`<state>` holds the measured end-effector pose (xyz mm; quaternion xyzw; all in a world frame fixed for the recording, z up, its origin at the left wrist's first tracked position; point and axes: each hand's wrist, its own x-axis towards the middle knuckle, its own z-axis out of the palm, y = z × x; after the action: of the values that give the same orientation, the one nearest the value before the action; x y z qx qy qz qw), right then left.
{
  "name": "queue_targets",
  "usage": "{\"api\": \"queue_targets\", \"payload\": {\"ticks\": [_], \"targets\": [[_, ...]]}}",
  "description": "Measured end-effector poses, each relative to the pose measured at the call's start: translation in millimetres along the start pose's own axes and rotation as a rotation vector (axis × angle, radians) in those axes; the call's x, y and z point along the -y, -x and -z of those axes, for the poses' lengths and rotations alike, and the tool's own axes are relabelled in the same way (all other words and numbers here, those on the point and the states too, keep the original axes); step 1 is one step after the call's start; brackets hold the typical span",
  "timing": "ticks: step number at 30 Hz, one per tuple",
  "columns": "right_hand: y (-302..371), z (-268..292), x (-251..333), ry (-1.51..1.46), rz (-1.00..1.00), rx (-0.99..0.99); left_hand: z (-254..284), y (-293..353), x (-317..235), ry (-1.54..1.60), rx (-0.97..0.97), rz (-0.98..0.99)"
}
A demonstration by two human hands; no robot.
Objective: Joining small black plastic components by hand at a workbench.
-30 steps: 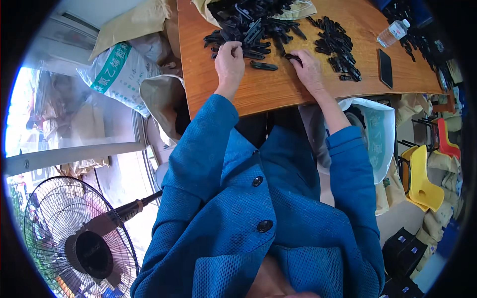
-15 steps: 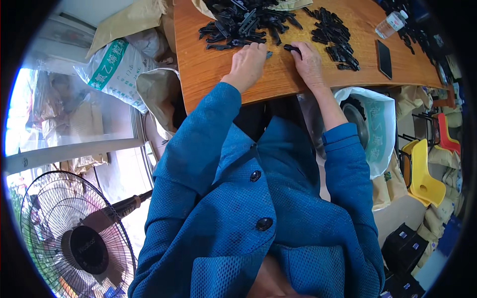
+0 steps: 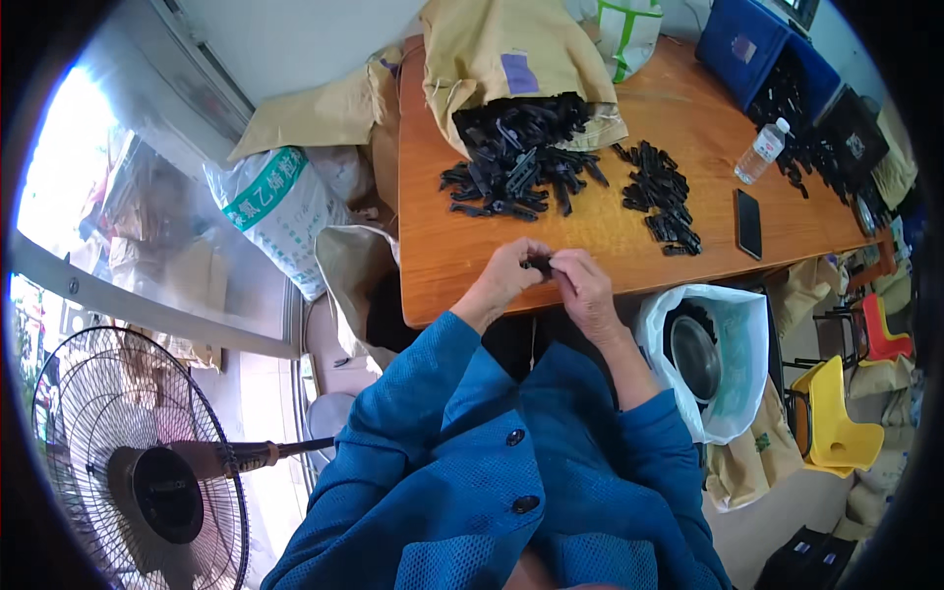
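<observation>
Close together over the table's near edge, my left hand (image 3: pixel 503 278) and my right hand (image 3: pixel 587 295) have their fingers closed on one small black plastic piece (image 3: pixel 538 264). Much of the piece is hidden by the fingers, so its exact kind does not show. Beyond my hands, a heap of similar long black plastic pieces (image 3: pixel 511 177) spills from the mouth of a tan paper sack (image 3: pixel 472 59) lying on the table. A smaller group of black pieces (image 3: pixel 657 192) lies to the right of the heap.
On the wooden table (image 3: pixel 428 256) are a black phone (image 3: pixel 747 224), a water bottle (image 3: pixel 762 152) and a tipped blue bin (image 3: pixel 742 49) with black pieces. A white sack holding a metal bowl (image 3: pixel 696 356) stands by my right forearm. A fan (image 3: pixel 167 492) is at left, a yellow chair (image 3: pixel 836 418) at right.
My hands have come off the tabletop and met nearer my body, both now at the black piece. The view has tilted up, showing the paper sack and blue bin.
</observation>
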<state>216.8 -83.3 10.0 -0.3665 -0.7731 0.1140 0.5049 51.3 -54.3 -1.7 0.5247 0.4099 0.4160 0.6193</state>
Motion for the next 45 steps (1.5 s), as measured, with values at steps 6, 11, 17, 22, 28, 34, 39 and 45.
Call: {"api": "queue_targets", "payload": {"ticks": [6,11,17,22,28,34,39,45], "targets": [[-9.9,-3.8,-5.1,0.101,0.183,-0.047,8.7,5.3,-10.9,-0.002,0.0,-0.02],[0.5,-10.7,-2.0,0.149,0.114,-0.08,-9.9,28.8,-18.2,0.386,-0.088,0.101],[7.4,-21.7,-1.1,0.175,0.038,-0.126,-25.2,34.2,-8.7,0.305,-0.171,0.011],[3.5,-28.7,-2.6,0.219,-0.002,-0.167,-34.3,20.0,-0.3,0.232,-0.27,-0.095],[-6.5,-28.4,-6.7,0.113,-0.245,-0.057,-22.3,-1.7,-0.3,0.221,-0.367,0.0],[-18.5,-23.8,-30.6,-0.747,-0.818,0.131,3.3,-21.5,-12.4,0.149,-0.156,-0.159],[-22.5,-37.1,-55.1,-0.731,-0.917,0.091,4.6,-41.8,-11.5,0.166,-0.189,-0.117],[-36.2,-31.5,-71.3,-0.634,-0.946,0.107,5.4,-72.5,-8.9,0.252,-0.175,-0.041]]}}
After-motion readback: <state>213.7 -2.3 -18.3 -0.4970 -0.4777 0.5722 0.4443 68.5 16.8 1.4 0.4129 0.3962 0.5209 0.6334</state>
